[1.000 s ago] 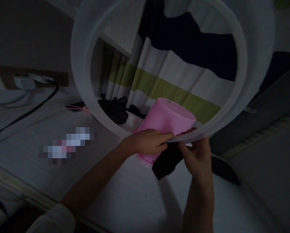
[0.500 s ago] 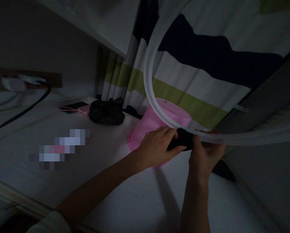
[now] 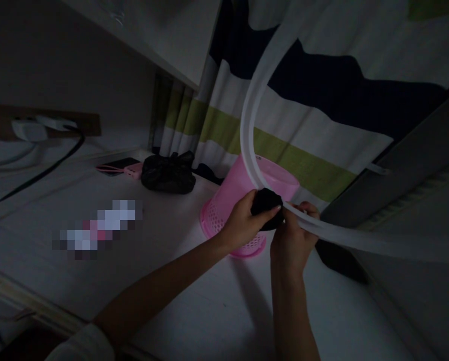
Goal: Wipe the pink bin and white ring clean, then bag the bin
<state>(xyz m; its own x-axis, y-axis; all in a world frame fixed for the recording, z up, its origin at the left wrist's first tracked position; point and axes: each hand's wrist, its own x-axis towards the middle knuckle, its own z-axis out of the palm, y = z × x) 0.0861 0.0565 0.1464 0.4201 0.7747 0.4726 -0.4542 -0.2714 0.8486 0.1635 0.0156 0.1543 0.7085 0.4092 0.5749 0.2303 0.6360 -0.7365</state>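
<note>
A dark, soft-looking black bundle (image 3: 267,209) is between my two hands, in front of a pink perforated plastic basket (image 3: 230,190); its exact kind does not show. My left hand (image 3: 243,220) is closed round its left side, thumb across the front. At its right edge, my right hand (image 3: 294,228) is closed with the thumb against it; some fingers are hidden. A curved white band (image 3: 248,120) drops from above, disappears behind the bundle and comes out across my right fingers. The basket stands on the table with its flared, holed rim down and closed end up.
On the white tabletop (image 3: 164,240) lie a tied black plastic bag (image 3: 168,173), a pink strapped item (image 3: 133,170), a dark flat device (image 3: 115,165) and a blurred-out item (image 3: 96,228). Plugs (image 3: 30,129) fill a wall socket. A striped curtain (image 3: 303,145) hangs behind; a shelf (image 3: 164,45) juts overhead.
Both hands have shifted a little left with the black bundle, which now shows more fully. The white band has swung right and now passes behind the bundle.
</note>
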